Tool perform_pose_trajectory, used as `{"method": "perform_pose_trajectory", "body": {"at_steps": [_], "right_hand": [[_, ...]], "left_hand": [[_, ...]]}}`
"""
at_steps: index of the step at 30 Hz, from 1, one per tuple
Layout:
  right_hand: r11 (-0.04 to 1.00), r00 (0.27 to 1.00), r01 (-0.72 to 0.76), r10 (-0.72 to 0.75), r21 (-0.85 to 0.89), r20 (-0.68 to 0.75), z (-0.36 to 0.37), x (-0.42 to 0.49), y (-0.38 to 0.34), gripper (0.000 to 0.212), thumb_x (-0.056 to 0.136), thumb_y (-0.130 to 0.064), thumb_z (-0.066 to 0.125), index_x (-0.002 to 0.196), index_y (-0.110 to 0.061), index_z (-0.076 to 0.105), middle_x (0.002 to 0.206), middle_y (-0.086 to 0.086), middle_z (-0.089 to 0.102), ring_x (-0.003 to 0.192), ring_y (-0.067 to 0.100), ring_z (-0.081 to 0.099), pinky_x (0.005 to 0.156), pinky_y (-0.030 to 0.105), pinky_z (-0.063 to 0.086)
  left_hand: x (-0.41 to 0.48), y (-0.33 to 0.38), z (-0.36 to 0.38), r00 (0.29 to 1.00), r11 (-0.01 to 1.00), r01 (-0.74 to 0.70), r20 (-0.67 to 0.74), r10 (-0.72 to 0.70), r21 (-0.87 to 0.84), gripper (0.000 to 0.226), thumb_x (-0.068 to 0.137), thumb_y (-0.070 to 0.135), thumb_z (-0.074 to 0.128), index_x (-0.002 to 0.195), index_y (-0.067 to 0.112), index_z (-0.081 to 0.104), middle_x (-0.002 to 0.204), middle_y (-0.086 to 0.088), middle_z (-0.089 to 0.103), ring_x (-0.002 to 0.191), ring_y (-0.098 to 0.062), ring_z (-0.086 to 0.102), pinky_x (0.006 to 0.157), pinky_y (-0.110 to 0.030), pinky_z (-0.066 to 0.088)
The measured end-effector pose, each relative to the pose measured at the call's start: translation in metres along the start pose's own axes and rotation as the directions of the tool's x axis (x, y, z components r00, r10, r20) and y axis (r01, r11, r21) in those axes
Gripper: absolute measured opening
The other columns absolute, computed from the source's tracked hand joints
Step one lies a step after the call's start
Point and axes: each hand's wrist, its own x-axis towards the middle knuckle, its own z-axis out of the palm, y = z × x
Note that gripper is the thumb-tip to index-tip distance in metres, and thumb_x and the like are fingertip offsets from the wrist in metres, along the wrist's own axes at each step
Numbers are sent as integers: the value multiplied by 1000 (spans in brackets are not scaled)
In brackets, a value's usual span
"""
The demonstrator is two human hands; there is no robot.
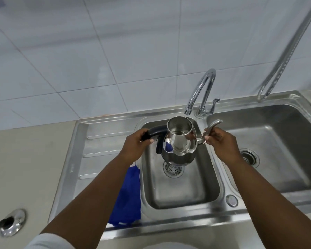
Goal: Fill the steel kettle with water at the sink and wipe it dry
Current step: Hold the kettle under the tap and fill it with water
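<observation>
Kettle (178, 141) lidless over sink (179, 194), under tap (199, 92); left hand (135, 144) grips handle, right hand (221, 141) pinches spout. Water level unclear; blue cloth (127, 196) partly hidden.

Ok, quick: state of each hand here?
Left hand: closed on the black handle of the shiny steel kettle.
Right hand: holding the kettle's curved steel spout.

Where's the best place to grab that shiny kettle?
Take the steel kettle by its black handle, coming from the left. The handle sticks out sideways, away from the round slippery body, and the left hand already has a firm grip there. The right hand only steadies the thin spout.
</observation>
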Motion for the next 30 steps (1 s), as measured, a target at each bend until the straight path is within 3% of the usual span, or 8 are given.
{"method": "perform_pose_trajectory", "body": {"at_steps": [5, 10, 15, 19, 22, 27, 30], "right_hand": [[997, 999, -38, 37, 68, 15, -4, 22, 2, 25, 87, 3, 69, 98, -19, 72, 90, 8, 74, 92, 29, 71, 95, 53, 56], [996, 998, -39, 36, 74, 45, -9, 36, -2, 22, 85, 8, 68, 104, -3, 70, 90, 13, 71, 88, 23, 67, 94, 43, 56], [997, 997, -72, 72, -10, 35, -18, 49, -5, 30, 80, 10, 69, 101, -12, 74, 91, 5, 75, 89, 21, 71, 94, 36, 54], [992, 978, -121, 114, -30, -173, -31, 79, -3, 28, 79, -3, 68, 100, -21, 75, 96, 2, 75, 96, 22, 70, 100, 46, 54], [990, 968, -83, 54, -110, -245, -36, 110, -9, 32, 87, -13, 58, 115, -22, 71, 111, 1, 72, 108, 21, 68, 103, 47, 51], [943, 1000, 4, -7, -334, -10, -38, 130, -26, 62, 84, 19, 42, 137, -9, 55, 145, 9, 54, 128, 24, 54, 105, 27, 41], [917, 998, 63, -55, -393, 32, -39, 133, -18, 61, 81, 25, 44, 134, -1, 55, 143, 16, 54, 128, 34, 55, 109, 39, 43]], "left_hand": [[16, 0, 8, 1000, 1000, -12, 13, 13, -21, 28, 87, 16, 70, 107, 34, 63, 97, -1, 69, 87, -12, 62, 86, -36, 51], [23, 4, 13, 999, 997, -30, -13, 29, -72, 35, 87, 11, 69, 97, 43, 60, 90, 8, 65, 81, -8, 58, 86, -35, 50], [27, 1, 16, 1000, 995, -8, -24, 5, -95, 31, 87, 12, 69, 106, 36, 63, 93, 8, 66, 86, -12, 60, 91, -40, 50], [27, 2, 16, 999, 995, -4, -42, 0, -100, 39, 87, 12, 70, 96, 48, 60, 93, 9, 67, 90, -14, 61, 91, -40, 50], [27, -1, 18, 999, 994, 5, -49, -11, -111, 39, 86, 12, 70, 94, 49, 61, 92, 9, 66, 89, -14, 61, 92, -42, 50], [30, -1, 19, 999, 993, 22, -46, -27, -112, 38, 86, 13, 71, 96, 49, 60, 95, 6, 67, 97, -21, 63, 93, -44, 51], [32, -1, 18, 999, 992, 24, -39, -29, -128, 36, 86, 13, 71, 99, 45, 61, 97, 6, 67, 100, -21, 63, 95, -43, 51]]}}
